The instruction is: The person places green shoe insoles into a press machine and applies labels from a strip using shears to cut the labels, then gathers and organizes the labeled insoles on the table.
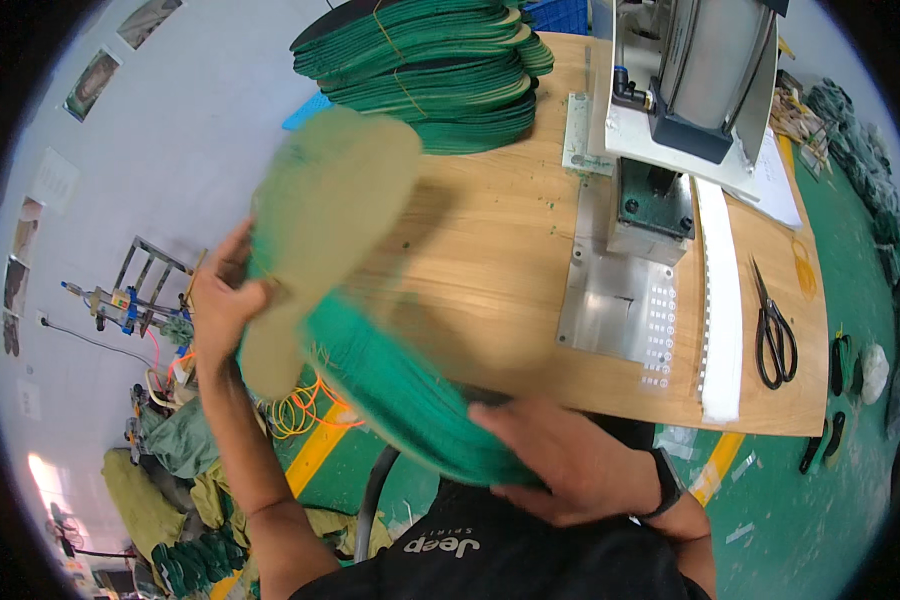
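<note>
My left hand (228, 300) is closed round a bundle of shoe insoles (345, 200), beige on the face toward me and green along the edge. My right hand (570, 465) grips the lower end of a second insole bundle (410, 390), whose layered green edges face up. The two bundles cross or meet near my left hand; whether they touch there I cannot tell. Both are held off the table, near its front left edge, and are smeared by motion. A tall pile of green insoles (420, 80), tied with thin bands, lies at the back of the wooden table (490, 240).
A press with a metal cylinder (710, 60) stands at the back right, its block (650, 210) over a steel plate (610, 310). Right of it lie a white strip (718, 310) and black scissors (773, 330). Orange tubing (305, 405) and cloth heaps (140, 500) are on the floor.
</note>
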The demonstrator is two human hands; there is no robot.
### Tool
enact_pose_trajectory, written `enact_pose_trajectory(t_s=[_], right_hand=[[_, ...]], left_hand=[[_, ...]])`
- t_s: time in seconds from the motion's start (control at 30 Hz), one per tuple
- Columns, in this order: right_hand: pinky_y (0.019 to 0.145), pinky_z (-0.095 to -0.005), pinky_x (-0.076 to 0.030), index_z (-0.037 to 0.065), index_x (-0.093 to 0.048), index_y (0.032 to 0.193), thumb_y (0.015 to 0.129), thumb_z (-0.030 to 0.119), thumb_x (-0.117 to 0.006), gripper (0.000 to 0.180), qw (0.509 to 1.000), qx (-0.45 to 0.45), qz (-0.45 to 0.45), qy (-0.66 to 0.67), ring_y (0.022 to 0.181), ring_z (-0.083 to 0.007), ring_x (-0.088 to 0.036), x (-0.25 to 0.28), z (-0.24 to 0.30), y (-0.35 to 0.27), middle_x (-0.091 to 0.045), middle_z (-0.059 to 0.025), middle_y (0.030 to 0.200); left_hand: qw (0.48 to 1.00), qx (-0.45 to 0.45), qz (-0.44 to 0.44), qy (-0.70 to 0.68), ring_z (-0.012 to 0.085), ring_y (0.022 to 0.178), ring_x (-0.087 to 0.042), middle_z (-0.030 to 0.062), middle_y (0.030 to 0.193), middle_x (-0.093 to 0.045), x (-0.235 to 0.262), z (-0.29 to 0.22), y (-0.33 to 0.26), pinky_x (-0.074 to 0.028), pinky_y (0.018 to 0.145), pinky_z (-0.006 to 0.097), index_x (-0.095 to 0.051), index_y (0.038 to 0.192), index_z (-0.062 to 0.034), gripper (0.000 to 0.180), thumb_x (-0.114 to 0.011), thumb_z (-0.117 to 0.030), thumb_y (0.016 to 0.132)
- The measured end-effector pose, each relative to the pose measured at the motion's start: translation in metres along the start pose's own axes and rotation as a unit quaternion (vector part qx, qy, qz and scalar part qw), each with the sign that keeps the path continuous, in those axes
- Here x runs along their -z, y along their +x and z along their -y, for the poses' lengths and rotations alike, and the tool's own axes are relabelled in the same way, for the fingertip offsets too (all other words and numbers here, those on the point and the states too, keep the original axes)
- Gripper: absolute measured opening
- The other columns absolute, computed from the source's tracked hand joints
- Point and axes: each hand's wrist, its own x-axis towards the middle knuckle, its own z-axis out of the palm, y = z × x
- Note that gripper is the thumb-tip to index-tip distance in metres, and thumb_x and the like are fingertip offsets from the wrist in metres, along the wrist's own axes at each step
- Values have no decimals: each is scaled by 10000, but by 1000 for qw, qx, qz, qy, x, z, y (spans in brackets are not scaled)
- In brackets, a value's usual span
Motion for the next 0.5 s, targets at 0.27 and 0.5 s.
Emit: enact_pose_trajectory(t_s=[0.27,0.5], right_hand=[[852,-444,-436,-96,-232,1382,778,137,-681,789,1000,-3,9,25,958,-422,-513,13,-1,-2,-510,-264,1063],[908,-456,-435,-74,-311,1341,785,155,-677,704,988,-122,-32,-88,1073,-446,-510,17,-5,8,-495,-302,1203]], left_hand=[[942,-166,-163,240,149,867,-614,115,1016,-661,65,-54,175,-481,771,282,-552,1216,35,537,-640,-216,750],[863,-177,-11,472,348,1042,-590,202,1115,-628,2,-123,292,-461,904,403,-465,1327,-55,753,-692,-428,714]])
